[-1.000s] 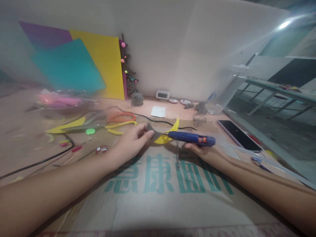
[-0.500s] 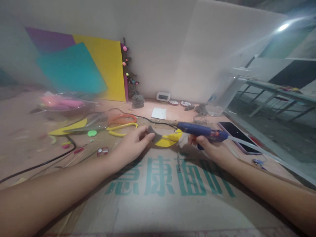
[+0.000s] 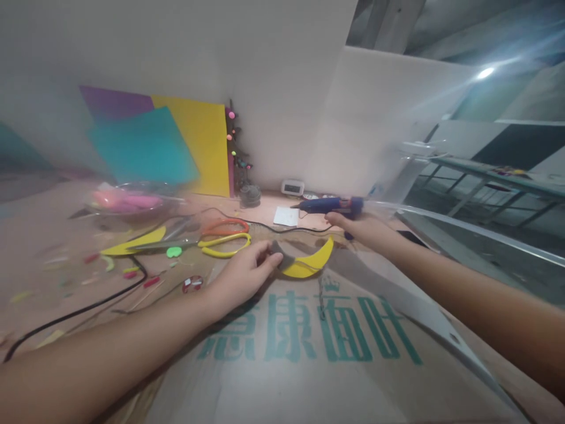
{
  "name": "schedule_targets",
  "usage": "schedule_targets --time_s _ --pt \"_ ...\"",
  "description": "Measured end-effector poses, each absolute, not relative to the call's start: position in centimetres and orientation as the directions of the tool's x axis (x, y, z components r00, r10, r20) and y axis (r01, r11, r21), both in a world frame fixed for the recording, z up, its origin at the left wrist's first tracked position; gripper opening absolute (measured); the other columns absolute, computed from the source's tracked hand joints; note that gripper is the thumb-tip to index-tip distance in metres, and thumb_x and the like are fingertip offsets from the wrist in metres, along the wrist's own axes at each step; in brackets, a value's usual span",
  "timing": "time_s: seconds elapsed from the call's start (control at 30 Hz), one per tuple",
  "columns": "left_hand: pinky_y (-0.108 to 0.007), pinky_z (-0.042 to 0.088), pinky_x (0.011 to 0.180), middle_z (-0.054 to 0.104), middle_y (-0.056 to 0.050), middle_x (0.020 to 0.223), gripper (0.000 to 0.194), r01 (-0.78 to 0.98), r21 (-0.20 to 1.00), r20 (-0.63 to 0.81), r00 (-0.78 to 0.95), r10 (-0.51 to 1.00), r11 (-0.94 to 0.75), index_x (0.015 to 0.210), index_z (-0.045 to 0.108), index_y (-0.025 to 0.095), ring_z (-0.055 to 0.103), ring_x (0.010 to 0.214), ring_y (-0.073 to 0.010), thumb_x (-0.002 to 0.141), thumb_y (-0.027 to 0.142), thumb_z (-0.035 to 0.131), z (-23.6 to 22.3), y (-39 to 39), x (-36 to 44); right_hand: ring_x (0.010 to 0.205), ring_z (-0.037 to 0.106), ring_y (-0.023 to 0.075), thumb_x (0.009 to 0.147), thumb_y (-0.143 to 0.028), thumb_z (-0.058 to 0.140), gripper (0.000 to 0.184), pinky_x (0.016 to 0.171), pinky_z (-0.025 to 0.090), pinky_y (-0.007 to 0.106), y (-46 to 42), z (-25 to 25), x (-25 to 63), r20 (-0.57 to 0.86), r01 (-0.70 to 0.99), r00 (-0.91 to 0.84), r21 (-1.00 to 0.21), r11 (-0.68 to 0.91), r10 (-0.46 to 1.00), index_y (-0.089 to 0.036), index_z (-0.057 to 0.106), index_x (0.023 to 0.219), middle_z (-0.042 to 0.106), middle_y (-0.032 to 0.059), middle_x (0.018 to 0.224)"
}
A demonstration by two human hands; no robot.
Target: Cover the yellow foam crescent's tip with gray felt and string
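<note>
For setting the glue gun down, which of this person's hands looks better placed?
Probably the right hand: it holds the glue gun, with its nozzle near the white paper. The left hand is occupied, pinching the gray end of the yellow crescent.

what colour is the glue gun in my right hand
The glue gun is dark blue; it shows best in the head view.
</note>
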State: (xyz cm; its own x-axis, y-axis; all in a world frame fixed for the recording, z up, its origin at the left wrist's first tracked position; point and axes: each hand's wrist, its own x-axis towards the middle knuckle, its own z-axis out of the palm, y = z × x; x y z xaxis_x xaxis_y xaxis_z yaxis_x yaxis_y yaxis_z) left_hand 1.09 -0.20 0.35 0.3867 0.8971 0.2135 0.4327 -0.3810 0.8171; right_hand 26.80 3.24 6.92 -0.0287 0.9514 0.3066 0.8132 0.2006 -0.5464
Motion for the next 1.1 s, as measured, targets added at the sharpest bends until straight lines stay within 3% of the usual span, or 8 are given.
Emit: schedule_targets --time_s 0.13,0.27,0.47,0.67,0.83,0.9,1.0,1.1 --pt "-0.026 0.034 0.058 0.052 0.002 0.067 0.026 0.43 0.818 0.215 0.387 0.897 -0.382 0.073 0.051 0.018 0.048 0.064 -0.0145 0.091 0.036 0.047 0.3 -0.2 1.1 0.073 0.065 0.024 0.077 -0.053 0.065 0.037 0.063 0.047 0.03 8.2 6.3 26.0 0.239 0.844 -0.086 -0.499 0.198 0.967 -0.019 0.073 0.088 0.07 0.0055 0.073" --pt "-0.025 0.033 0.055 0.051 0.002 0.065 0.026 0.402 0.835 0.223 0.378 0.899 -0.376 0.072 0.049 0.018 0.046 0.061 -0.0138 0.09 0.037 0.048 -0.1 -0.1 1.1 0.067 0.063 0.0196 0.081 -0.045 0.064 0.03 0.061 0.046 0.028 11.5 4.3 25.0 0.198 0.819 -0.107 -0.539 0.2 0.974 -0.016 0.071 0.087 0.07 0.0059 0.072" --pt "-0.023 0.032 0.05 0.05 0.003 0.063 0.026 0.351 0.873 0.194 0.386 0.902 -0.339 0.074 0.048 0.018 0.044 0.055 -0.0117 0.091 0.039 0.048 -0.4 0.2 1.1 0.054 0.056 0.0154 0.084 -0.047 0.06 0.037 0.053 0.045 0.026 13.1 2.1 25.4 0.142 0.819 -0.094 -0.552 0.158 0.985 -0.011 0.068 0.082 0.065 0.0056 0.061" --pt "-0.023 0.034 0.049 0.051 0.004 0.062 0.025 0.309 0.893 0.196 0.384 0.902 -0.326 0.078 0.05 0.018 0.045 0.053 -0.0114 0.091 0.04 0.049 -0.6 0.3 1.1 0.084 0.065 0.021 0.079 -0.041 0.068 0.039 0.078 0.049 0.031 11.4 3.2 27.6 0.228 0.826 -0.117 -0.518 0.222 0.967 -0.014 0.068 0.106 0.073 0.0103 0.097" --pt "-0.022 0.033 0.047 0.05 0.005 0.061 0.025 0.308 0.894 0.198 0.382 0.903 -0.326 0.079 0.05 0.018 0.044 0.05 -0.0106 0.091 0.04 0.049 -0.5 0.3 1.1 0.098 0.065 0.0244 0.088 -0.039 0.053 0.034 0.086 0.048 0.035 7.2 4.1 29.5 0.32 0.82 -0.082 -0.516 0.247 0.944 -0.016 0.071 0.106 0.071 0.0104 0.111" --pt "-0.022 0.032 0.047 0.049 0.005 0.06 0.025 0.31 0.891 0.211 0.365 0.907 -0.332 0.078 0.049 0.019 0.043 0.051 -0.0106 0.091 0.04 0.049 -0.4 0.3 1.0 0.086 0.066 0.0203 0.089 -0.034 0.048 0.036 0.077 0.051 0.034 5.0 4.1 29.2 0.31 0.747 -0.068 -0.615 0.254 0.948 -0.016 0.068 0.113 0.07 0.0098 0.111" --pt "-0.022 0.032 0.048 0.049 0.005 0.06 0.025 0.292 0.896 0.234 0.33 0.914 -0.335 0.079 0.048 0.019 0.043 0.051 -0.0107 0.092 0.041 0.048 -0.4 0.3 0.8 0.063 0.061 0.0117 0.083 -0.023 0.054 0.05 0.06 0.052 0.028 1.6 3.6 27.3 0.1 0.342 -0.148 -0.928 0.146 0.984 -0.019 0.054 0.132 0.067 0.0117 0.116" --pt "-0.023 0.034 0.051 0.048 0.005 0.061 0.027 0.274 0.898 0.262 0.298 0.918 -0.345 0.077 0.046 0.019 0.045 0.053 -0.0107 0.093 0.041 0.046 -0.5 0.3 0.7 0.06 0.06 0.0099 0.08 -0.024 0.062 0.059 0.053 0.05 0.024 -1.2 2.8 25.2 -0.082 0.171 -0.326 -0.985 -0.026 0.942 -0.022 0.046 0.137 0.066 0.0115 0.114"
